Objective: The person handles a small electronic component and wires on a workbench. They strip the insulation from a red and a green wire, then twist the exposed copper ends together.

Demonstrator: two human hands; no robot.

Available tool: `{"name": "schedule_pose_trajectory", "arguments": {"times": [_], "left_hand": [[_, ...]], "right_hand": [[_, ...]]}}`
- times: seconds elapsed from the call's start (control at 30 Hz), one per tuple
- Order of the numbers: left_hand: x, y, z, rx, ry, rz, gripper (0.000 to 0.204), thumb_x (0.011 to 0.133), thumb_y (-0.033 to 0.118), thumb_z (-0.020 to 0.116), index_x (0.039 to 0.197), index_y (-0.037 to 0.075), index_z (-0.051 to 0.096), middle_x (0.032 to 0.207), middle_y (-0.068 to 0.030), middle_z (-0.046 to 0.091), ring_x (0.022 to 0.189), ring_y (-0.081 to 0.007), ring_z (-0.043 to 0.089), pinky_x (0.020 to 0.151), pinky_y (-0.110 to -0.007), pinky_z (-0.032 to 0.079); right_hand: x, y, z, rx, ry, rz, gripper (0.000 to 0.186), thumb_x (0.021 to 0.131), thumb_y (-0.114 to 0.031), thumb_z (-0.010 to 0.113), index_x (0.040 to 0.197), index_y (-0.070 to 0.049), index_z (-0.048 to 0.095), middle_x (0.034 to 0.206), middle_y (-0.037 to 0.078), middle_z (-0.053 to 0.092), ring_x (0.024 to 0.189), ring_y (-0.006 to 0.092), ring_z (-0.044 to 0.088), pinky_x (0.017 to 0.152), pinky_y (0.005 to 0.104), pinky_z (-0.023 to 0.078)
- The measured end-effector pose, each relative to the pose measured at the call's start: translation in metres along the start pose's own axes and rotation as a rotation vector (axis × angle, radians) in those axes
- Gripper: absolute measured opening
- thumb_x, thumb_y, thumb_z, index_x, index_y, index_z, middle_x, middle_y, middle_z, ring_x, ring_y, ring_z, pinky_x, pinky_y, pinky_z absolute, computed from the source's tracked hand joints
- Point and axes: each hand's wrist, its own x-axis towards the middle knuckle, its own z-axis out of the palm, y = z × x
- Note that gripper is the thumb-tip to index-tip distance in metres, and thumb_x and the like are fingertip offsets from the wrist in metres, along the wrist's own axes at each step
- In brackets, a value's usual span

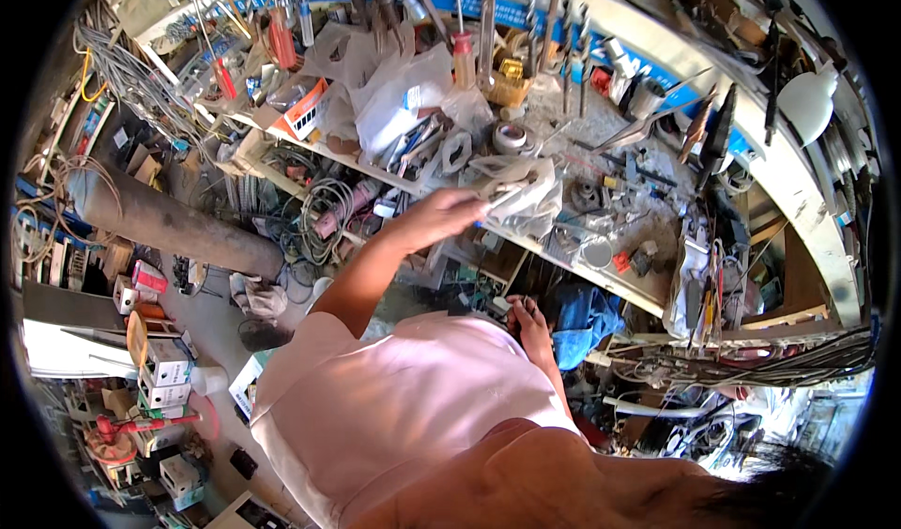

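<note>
Left hand [441, 217] reaches out over the near edge of the bench [648, 168], fingers pinched on a crumpled clear plastic bag [521, 191]. Bag sits at bench centre, just right of the hand, partly lifted off the top.

Right hand [527, 321] is low, near the body, below the bench edge, fingers curled. Something small and dark is at the fingertips; can't tell what it is or whether it's gripped. Blue cloth [582, 318] just right of that hand, under the bench.

Around the bag:
- tape roll [511, 138] just beyond it
- bigger white bag [399, 92] far-left of it, with pliers [413, 142] spilling out near its bottom
- screwdriver [464, 55], red-orange handle, standing upright beyond the white bag
- round tin lid [597, 253] near-right, at the bench edge
- spanners [488, 13] and other long tools hung in a row along the far wall

Left side: grey pipe [174, 221] lies across the floor, coiled cable [324, 200] on the shelf under the bench between pipe and left arm. Small boxes [164, 369] stacked near-left. Wire bundle [770, 365] runs along the near-right
</note>
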Motion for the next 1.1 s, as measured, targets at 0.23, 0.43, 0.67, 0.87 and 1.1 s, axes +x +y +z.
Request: {"name": "schedule_pose_trajectory", "arguments": {"times": [0.23,0.43,0.67,0.87,1.1], "left_hand": [[-0.026,-0.017,-0.053,0.378,0.537,0.026,0.028,0.088,0.024,0.064,0.097,-0.003,0.066,0.076,-0.0013,0.064,0.069,-0.0073,0.052,0.063,-0.025,0.044],[-0.003,-0.017,-0.073,0.662,0.779,-0.075,0.036,0.078,0.041,0.068,0.089,0.007,0.070,0.068,-0.0103,0.065,0.063,-0.0247,0.063,0.059,-0.034,0.047],[0.015,-0.014,-0.074,0.724,0.835,-0.014,0.033,0.079,0.039,0.066,0.087,0.007,0.070,0.074,-0.0114,0.068,0.070,-0.0286,0.066,0.063,-0.037,0.049],[-0.003,0.019,-0.064,0.499,0.910,0.293,0.028,0.087,0.029,0.064,0.094,0.002,0.067,0.069,-0.0052,0.062,0.062,-0.0158,0.057,0.060,-0.029,0.045],[-0.035,0.116,-0.084,0.087,1.283,0.834,0.017,0.085,0.017,0.070,0.088,0.000,0.068,0.068,0.0078,0.052,0.062,0.0001,0.040,0.055,-0.016,0.030]], "right_hand": [[-0.011,0.000,0.023,0.045,0.044,0.025,0.016,0.099,-0.016,0.045,0.101,-0.004,0.056,0.067,-0.005,0.041,0.059,0.0046,0.037,0.054,0.0192,0.030],[-0.016,0.004,0.031,0.051,0.068,0.013,0.015,0.098,-0.016,0.046,0.101,-0.005,0.056,0.066,-0.006,0.041,0.059,0.0044,0.037,0.053,0.0187,0.030],[-0.014,0.017,0.026,0.037,0.068,0.030,0.015,0.099,-0.022,0.044,0.104,-0.009,0.052,0.067,-0.004,0.040,0.058,0.0053,0.036,0.053,0.0200,0.031],[-0.010,0.018,0.022,-0.050,0.087,0.007,0.016,0.098,-0.023,0.047,0.103,-0.009,0.053,0.066,-0.004,0.041,0.056,0.0056,0.036,0.051,0.0202,0.030],[0.001,0.014,0.027,-0.035,0.046,0.013,0.018,0.098,-0.021,0.046,0.100,-0.006,0.056,0.065,-0.004,0.043,0.057,0.0060,0.039,0.052,0.0213,0.033]]}}
